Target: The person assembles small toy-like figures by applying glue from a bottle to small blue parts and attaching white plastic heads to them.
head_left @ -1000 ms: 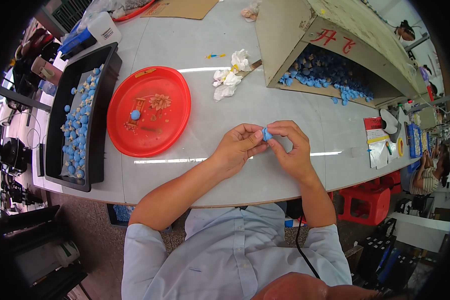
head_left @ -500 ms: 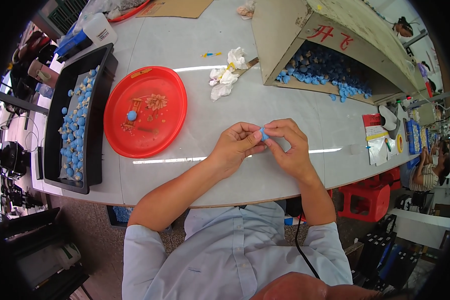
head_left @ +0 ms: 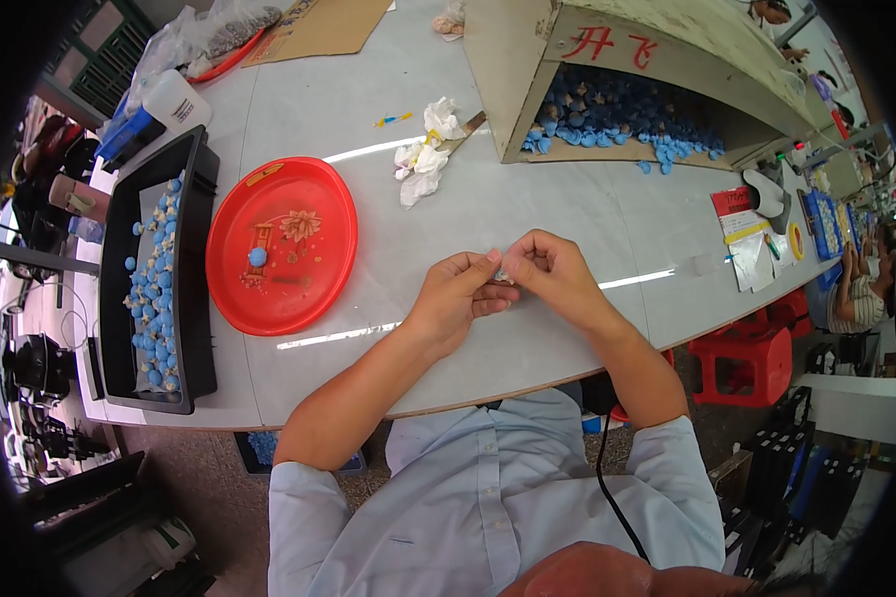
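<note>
A small blue-and-whitish piece (head_left: 502, 277), mostly covered by fingers, is held between my two hands above the table. My left hand (head_left: 455, 301) is closed on it, thumb tip against the fingers. From the other side my right hand (head_left: 556, 278) pinches at the same piece with thumb and curled forefinger. To the left lies a round red plastic tray (head_left: 343, 234), with one blue ball (head_left: 258, 257) and some pale crumbs in it. Beyond that, a long black bin (head_left: 198, 328) contains many blue balls with whitish parts (head_left: 154, 289).
A worn box-like cabinet (head_left: 508, 90) with blue pieces (head_left: 617, 124) spilling from its opening stands at the back right. Crumpled tissues (head_left: 423, 164) lie ahead of my hands. Papers (head_left: 752, 249) are at the right, red stools (head_left: 737, 363) below the table edge. Another person (head_left: 856, 294) sits far right.
The piece showed its blue side before; now a whitish part shows between my fingertips. My right hand's fingers have curled in more. The whole view has shifted slightly.
</note>
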Action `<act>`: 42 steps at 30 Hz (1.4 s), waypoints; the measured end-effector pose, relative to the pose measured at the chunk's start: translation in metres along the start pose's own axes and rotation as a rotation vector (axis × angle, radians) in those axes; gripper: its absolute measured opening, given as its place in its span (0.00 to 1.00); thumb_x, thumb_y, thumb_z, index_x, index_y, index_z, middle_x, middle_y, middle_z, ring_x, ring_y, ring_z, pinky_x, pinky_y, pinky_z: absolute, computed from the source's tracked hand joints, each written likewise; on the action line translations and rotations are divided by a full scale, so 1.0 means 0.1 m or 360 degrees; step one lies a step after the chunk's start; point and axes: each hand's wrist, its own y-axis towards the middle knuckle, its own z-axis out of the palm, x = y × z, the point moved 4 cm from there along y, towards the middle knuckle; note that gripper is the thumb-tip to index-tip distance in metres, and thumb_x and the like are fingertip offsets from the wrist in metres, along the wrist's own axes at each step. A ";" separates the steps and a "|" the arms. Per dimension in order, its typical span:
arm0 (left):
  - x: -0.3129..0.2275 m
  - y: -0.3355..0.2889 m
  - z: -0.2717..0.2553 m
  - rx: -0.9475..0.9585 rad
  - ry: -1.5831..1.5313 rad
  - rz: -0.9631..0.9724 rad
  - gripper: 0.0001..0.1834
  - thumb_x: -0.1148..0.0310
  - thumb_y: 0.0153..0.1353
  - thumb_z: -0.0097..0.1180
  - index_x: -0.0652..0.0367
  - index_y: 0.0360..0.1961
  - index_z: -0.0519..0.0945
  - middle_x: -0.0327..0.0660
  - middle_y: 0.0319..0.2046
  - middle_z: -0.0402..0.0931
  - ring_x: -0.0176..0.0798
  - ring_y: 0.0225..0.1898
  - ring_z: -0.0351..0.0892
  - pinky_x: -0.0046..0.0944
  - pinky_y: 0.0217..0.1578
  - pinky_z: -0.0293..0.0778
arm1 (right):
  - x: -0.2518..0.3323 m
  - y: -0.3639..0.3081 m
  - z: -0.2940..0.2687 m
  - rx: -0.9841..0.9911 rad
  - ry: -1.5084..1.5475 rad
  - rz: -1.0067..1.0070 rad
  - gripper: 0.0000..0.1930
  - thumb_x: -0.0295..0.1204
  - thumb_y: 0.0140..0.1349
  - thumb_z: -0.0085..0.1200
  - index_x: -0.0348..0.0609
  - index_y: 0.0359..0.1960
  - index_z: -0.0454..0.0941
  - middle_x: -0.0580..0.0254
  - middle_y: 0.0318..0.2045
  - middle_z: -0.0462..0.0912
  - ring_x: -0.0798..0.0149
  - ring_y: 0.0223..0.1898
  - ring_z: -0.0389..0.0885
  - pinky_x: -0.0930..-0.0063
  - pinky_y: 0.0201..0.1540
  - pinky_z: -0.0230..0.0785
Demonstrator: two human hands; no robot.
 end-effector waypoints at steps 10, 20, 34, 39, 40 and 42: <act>0.00 0.07 -0.12 -0.0171 0.0187 0.0185 0.14 0.60 0.69 0.54 0.62 0.37 0.77 0.43 0.33 0.81 0.33 0.32 0.83 0.29 0.34 0.79 | -0.15 0.10 0.08 0.0094 0.0305 0.0680 0.18 0.45 0.68 0.53 0.46 0.26 0.75 0.72 0.18 0.71 0.80 0.17 0.63 0.84 0.17 0.51; 0.02 0.09 -0.09 -0.0241 0.0151 0.0280 0.14 0.60 0.69 0.55 0.60 0.33 0.76 0.42 0.32 0.81 0.33 0.30 0.82 0.30 0.34 0.78 | -0.21 0.11 0.14 -0.0094 0.0510 0.0468 0.17 0.38 0.68 0.56 0.46 0.23 0.69 0.71 0.20 0.70 0.77 0.23 0.64 0.80 0.25 0.60; 0.00 0.11 -0.07 -0.0199 0.0123 0.0270 0.13 0.61 0.69 0.55 0.61 0.34 0.76 0.45 0.32 0.81 0.36 0.31 0.82 0.31 0.36 0.79 | -0.21 0.13 0.10 -0.0018 0.0509 0.0348 0.18 0.40 0.68 0.55 0.49 0.21 0.67 0.74 0.20 0.69 0.80 0.21 0.64 0.83 0.22 0.57; -0.02 0.09 -0.06 -0.0267 0.0143 0.0232 0.13 0.61 0.69 0.54 0.61 0.35 0.76 0.46 0.32 0.81 0.37 0.32 0.82 0.32 0.36 0.80 | -0.21 0.11 0.11 -0.0043 0.0355 0.0291 0.19 0.39 0.68 0.56 0.43 0.22 0.68 0.68 0.21 0.73 0.76 0.24 0.70 0.79 0.26 0.64; -0.01 0.08 -0.06 -0.0299 0.0142 0.0243 0.13 0.61 0.69 0.54 0.62 0.35 0.76 0.46 0.33 0.81 0.37 0.32 0.83 0.32 0.36 0.81 | -0.22 0.11 0.11 -0.0055 0.0287 0.0244 0.19 0.39 0.67 0.56 0.41 0.22 0.69 0.67 0.21 0.73 0.76 0.24 0.71 0.79 0.26 0.65; 0.00 0.07 -0.06 -0.0300 0.0184 0.0269 0.13 0.61 0.69 0.54 0.62 0.35 0.76 0.45 0.32 0.81 0.38 0.32 0.83 0.32 0.35 0.80 | -0.21 0.09 0.12 -0.0065 0.0302 0.0241 0.18 0.38 0.68 0.55 0.43 0.22 0.67 0.69 0.21 0.72 0.77 0.24 0.69 0.80 0.25 0.64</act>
